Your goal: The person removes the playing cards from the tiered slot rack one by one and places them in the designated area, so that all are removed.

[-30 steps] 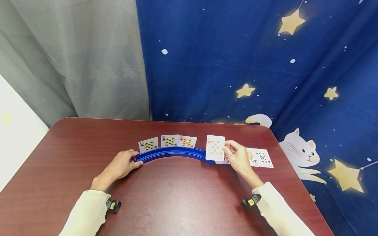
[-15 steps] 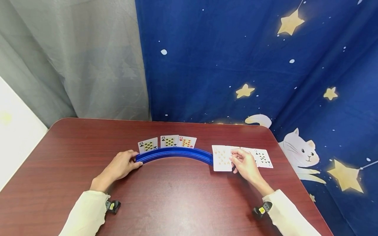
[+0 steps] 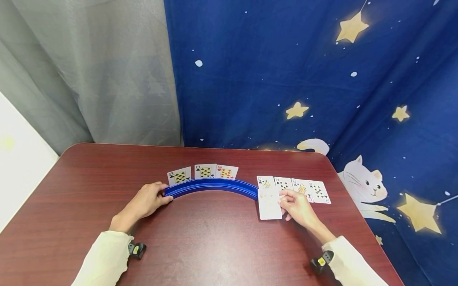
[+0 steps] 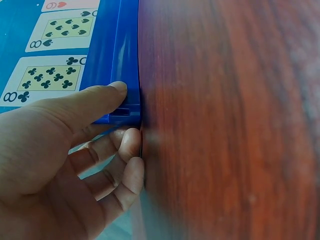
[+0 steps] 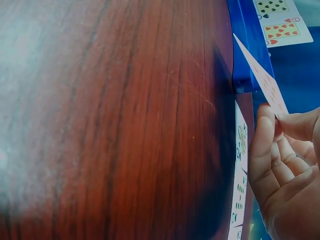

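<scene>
A curved blue card holder [image 3: 211,183] stands on the table with three playing cards upright in it: an eight of clubs [image 3: 180,175], an eight of spades [image 3: 205,171] and a red hearts card [image 3: 227,172]. My left hand [image 3: 150,198] grips the holder's left end; in the left wrist view the thumb [image 4: 102,100] lies along its top. Beside the holder's right end, my right hand [image 3: 297,206] pinches a playing card [image 3: 270,207] by its right edge. Glare washes out its face in the head view; faint red pips show in the right wrist view.
Right of the holder, a row of several face-up cards lies on the table, among them a spade face card [image 3: 266,182] and a black number card [image 3: 319,191] at the far end. Curtains hang behind the table [image 3: 211,246].
My right hand has drawn the pinched card down and slightly right, from above the holder's right end to in front of the card row, uncovering its left cards. The left hand stays put.
</scene>
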Available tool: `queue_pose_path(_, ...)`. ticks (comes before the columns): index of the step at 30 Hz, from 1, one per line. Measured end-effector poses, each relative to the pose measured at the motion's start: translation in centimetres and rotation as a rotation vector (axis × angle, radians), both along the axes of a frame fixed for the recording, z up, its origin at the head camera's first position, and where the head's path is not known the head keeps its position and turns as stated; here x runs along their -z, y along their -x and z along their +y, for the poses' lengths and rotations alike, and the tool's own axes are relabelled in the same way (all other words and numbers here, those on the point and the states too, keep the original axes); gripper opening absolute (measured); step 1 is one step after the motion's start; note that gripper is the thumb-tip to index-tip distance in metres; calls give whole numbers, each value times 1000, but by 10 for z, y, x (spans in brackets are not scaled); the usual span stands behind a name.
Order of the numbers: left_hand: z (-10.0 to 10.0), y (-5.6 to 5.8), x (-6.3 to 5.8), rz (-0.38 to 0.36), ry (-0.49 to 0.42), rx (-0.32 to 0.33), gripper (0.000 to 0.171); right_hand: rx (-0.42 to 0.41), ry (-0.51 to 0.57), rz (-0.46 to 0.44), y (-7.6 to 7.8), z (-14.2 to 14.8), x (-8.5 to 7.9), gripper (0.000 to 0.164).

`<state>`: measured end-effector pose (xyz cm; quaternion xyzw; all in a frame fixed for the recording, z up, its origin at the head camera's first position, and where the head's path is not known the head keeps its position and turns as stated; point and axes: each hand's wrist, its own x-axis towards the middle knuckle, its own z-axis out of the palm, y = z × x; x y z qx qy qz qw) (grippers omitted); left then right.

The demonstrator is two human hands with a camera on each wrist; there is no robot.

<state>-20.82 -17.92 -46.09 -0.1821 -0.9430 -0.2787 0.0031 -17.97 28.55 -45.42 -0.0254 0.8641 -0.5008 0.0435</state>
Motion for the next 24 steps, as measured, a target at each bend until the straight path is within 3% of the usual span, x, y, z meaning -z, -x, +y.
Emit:
queue_pose_path(12,-1,1,-1,-9,9,4,15,-16,-52,-70,-8,12,3,25)
queue_pose_path(24,0,1,-1,-7,11,3,13,-107,-94,-124,-12,16,7,26)
